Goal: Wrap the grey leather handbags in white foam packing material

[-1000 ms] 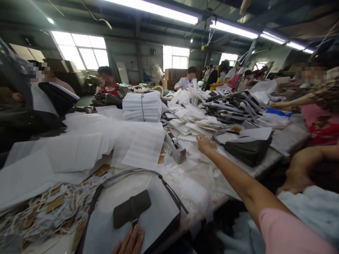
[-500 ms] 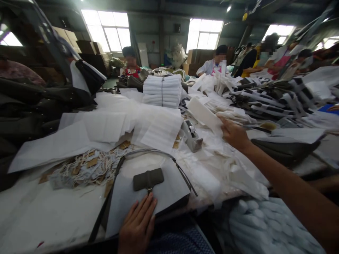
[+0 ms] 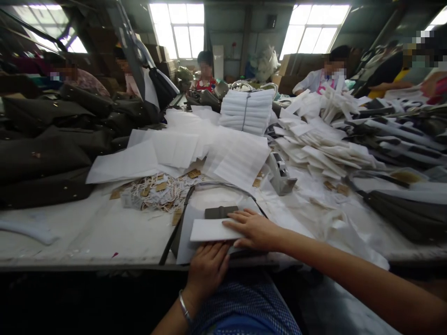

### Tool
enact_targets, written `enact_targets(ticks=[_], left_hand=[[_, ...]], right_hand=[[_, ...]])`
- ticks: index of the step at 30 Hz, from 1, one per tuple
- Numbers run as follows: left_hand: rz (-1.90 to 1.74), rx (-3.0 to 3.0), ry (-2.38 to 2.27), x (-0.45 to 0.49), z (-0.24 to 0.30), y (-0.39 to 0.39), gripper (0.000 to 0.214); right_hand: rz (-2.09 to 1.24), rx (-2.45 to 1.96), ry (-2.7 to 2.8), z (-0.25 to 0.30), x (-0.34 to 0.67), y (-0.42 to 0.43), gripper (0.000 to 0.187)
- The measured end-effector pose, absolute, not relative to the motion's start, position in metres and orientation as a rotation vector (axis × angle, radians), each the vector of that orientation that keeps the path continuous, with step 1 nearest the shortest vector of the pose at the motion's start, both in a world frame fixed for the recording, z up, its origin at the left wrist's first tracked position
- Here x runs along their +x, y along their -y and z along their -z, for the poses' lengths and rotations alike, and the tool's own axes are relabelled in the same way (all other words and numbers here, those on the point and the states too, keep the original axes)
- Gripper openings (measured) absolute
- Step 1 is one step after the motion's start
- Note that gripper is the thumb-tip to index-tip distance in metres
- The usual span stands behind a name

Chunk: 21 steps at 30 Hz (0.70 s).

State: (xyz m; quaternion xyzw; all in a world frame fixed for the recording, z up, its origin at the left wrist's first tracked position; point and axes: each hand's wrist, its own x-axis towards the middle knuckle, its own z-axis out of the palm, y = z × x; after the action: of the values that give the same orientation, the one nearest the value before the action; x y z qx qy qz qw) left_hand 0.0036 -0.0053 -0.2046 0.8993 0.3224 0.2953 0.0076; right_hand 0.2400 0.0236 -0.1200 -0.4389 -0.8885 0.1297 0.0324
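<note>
Bench (image 3: 87, 237) with a pale top, and lots of things on it. Near the middle of its front edge lies a dark bag (image 3: 177, 232) with paper (image 3: 186, 235) over its front. A white pad (image 3: 209, 230) lies on top of the bag, just in front of a dark tab (image 3: 217, 212). The right hand (image 3: 256, 230) is on the pad's right end, its fingers a little spread. The left hand (image 3: 208, 263) (the one with a shiny bracelet (image 3: 185, 305)) has its fingers close together, and the tips are at the pad's front edge.

Behind the bag, a bit to the left, is a messy heap of tags (image 3: 153, 190) with strings. Thin white sheets (image 3: 178, 144) lie farther back, with a tied white bundle (image 3: 246, 111) behind them. A tape holder (image 3: 281, 176) stands right of the sheets, near a big pile of white strips (image 3: 321, 142). Dark bags (image 3: 45, 149) crowd the bench's left side. A red scrap (image 3: 115, 254) sits by the front edge, left of the middle.

The room is dim, with bright windows (image 3: 178, 30) in the back wall. Brown boxes (image 3: 291, 70) are stacked there. Across the bench are a person in red (image 3: 206, 84) and a person in a pale shirt (image 3: 318, 84).
</note>
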Motion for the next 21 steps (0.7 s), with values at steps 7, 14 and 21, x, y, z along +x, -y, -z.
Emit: enact_targets(ticks=[7,14,21], left_hand=[[-0.962,2.835,-0.957,0.002,0.204,0.003,0.042],[-0.916,2.727,-0.966,0.003,0.206,0.005,0.03],[-0.965,2.716,-0.937,0.001,0.206,0.005,0.027]], right_hand=[[-0.247,-1.378,2.548,0.108,0.231,-0.018,0.044],[-0.235,-1.344,2.592,0.146,0.225,-0.004,0.044],[-0.172,-1.393,2.583,0.143,0.217,0.006,0.045]])
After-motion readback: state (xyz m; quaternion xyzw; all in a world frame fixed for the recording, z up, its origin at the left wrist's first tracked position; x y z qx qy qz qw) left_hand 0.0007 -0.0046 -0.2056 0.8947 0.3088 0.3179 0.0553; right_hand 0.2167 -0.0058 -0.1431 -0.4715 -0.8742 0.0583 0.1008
